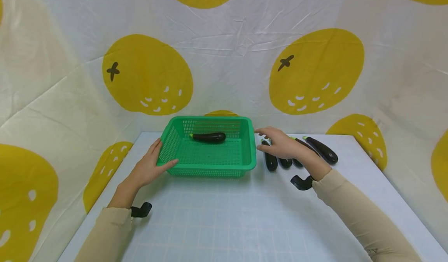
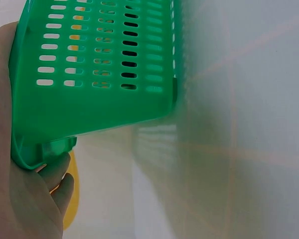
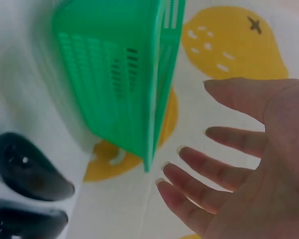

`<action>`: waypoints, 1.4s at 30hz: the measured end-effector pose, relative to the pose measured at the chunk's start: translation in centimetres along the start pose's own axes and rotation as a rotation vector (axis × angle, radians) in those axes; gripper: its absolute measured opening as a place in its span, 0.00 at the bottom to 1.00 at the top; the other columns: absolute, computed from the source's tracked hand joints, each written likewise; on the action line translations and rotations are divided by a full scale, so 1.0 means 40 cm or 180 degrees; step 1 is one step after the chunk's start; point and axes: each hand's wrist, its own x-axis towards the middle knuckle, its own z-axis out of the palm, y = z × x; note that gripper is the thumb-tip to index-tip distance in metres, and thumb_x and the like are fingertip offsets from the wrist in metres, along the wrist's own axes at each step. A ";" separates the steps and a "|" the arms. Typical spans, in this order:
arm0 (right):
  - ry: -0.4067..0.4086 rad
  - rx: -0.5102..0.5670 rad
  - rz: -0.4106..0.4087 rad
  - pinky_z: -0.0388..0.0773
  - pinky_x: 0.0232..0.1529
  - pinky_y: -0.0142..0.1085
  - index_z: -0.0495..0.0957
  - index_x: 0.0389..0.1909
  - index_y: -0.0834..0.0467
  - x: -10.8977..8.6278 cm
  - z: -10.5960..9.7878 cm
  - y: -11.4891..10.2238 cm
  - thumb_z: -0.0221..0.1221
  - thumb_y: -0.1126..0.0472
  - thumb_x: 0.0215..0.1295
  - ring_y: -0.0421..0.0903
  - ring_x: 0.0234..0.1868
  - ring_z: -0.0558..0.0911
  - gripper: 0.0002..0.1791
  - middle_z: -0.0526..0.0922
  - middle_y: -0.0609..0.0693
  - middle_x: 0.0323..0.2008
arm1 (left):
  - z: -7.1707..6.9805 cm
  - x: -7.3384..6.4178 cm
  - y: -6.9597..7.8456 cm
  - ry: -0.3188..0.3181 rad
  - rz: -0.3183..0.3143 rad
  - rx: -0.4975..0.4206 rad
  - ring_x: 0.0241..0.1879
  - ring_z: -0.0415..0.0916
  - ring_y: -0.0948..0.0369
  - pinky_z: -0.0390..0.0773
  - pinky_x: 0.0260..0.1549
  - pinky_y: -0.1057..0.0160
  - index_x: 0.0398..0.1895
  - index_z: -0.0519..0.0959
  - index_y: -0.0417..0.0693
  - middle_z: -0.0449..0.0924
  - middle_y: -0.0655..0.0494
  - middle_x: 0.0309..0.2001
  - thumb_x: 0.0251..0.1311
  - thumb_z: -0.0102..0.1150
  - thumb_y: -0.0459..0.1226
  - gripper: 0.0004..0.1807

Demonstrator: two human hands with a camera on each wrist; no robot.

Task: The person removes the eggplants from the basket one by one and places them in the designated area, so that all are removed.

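Note:
A green plastic basket (image 1: 210,166) with slotted walls stands at the back of the table, one dark eggplant (image 1: 209,137) lying inside it. My left hand (image 1: 148,168) grips its left front corner, thumb over the rim and fingers along the outer side. In the left wrist view, fingertips (image 2: 64,191) show under the rim of the basket (image 2: 89,109). Just off the basket's right rim is my right hand (image 1: 278,142), fingers spread and holding nothing. The right wrist view shows a gap between this hand (image 3: 239,164) and the basket (image 3: 109,74).
Several more eggplants (image 1: 321,150) lie right of the basket, partly hidden beneath the right hand and forearm. Behind the white table (image 1: 224,219) hangs a pale cloth (image 1: 231,75) printed with yellow fruit. Black straps (image 1: 301,182) sit at both wrists.

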 end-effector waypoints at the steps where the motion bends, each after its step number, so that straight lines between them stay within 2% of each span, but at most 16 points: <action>1: -0.0015 0.0010 -0.0031 0.77 0.58 0.57 0.68 0.72 0.66 0.009 0.003 -0.006 0.62 0.59 0.72 0.62 0.59 0.78 0.31 0.75 0.65 0.64 | -0.001 0.000 0.000 0.0002 0.0004 0.0002 0.76 0.48 0.33 0.58 0.65 0.26 0.83 0.38 0.42 0.34 0.43 0.83 0.64 0.53 0.70 0.62; 8: -0.0143 0.0115 -0.0165 0.76 0.59 0.55 0.66 0.73 0.64 0.068 0.020 -0.054 0.62 0.58 0.72 0.61 0.61 0.77 0.33 0.74 0.63 0.67 | 0.003 0.004 -0.007 0.0022 0.0016 -0.0012 0.77 0.48 0.34 0.58 0.66 0.27 0.84 0.38 0.42 0.35 0.43 0.83 0.63 0.53 0.71 0.62; 14: -0.0233 0.0027 -0.0342 0.73 0.64 0.54 0.66 0.74 0.63 0.129 0.042 -0.082 0.62 0.58 0.73 0.59 0.64 0.75 0.33 0.73 0.61 0.68 | 0.006 0.005 -0.005 0.0034 0.0026 -0.0010 0.77 0.48 0.34 0.59 0.65 0.26 0.84 0.38 0.42 0.35 0.43 0.83 0.63 0.53 0.71 0.62; 19: -0.0371 -0.0040 -0.0391 0.70 0.67 0.52 0.65 0.75 0.62 0.178 0.052 -0.107 0.60 0.56 0.74 0.57 0.69 0.71 0.33 0.70 0.59 0.70 | 0.007 0.007 -0.005 0.0030 0.0036 -0.0005 0.77 0.48 0.34 0.59 0.66 0.27 0.83 0.38 0.42 0.35 0.43 0.83 0.63 0.53 0.70 0.62; 26: -0.0605 -0.0079 -0.0340 0.69 0.68 0.51 0.61 0.78 0.59 0.254 0.072 -0.139 0.58 0.53 0.77 0.56 0.71 0.68 0.34 0.66 0.60 0.73 | 0.008 0.006 -0.010 0.0055 0.0016 -0.0015 0.77 0.49 0.35 0.59 0.66 0.28 0.84 0.39 0.43 0.36 0.44 0.83 0.62 0.54 0.71 0.63; 34: -0.0978 -0.0292 -0.0171 0.62 0.74 0.50 0.56 0.80 0.59 0.340 0.114 -0.129 0.56 0.55 0.78 0.56 0.78 0.60 0.36 0.60 0.58 0.78 | 0.013 0.003 -0.010 0.0029 0.0026 -0.0013 0.77 0.49 0.35 0.60 0.65 0.27 0.84 0.39 0.43 0.34 0.46 0.84 0.62 0.53 0.72 0.63; 42: -0.1596 -0.0612 0.0039 0.54 0.78 0.49 0.52 0.82 0.56 0.410 0.161 -0.099 0.54 0.55 0.79 0.55 0.81 0.50 0.36 0.51 0.56 0.81 | 0.009 0.001 -0.013 0.0057 0.0038 0.0005 0.77 0.50 0.35 0.61 0.65 0.28 0.84 0.39 0.43 0.36 0.46 0.83 0.62 0.53 0.71 0.62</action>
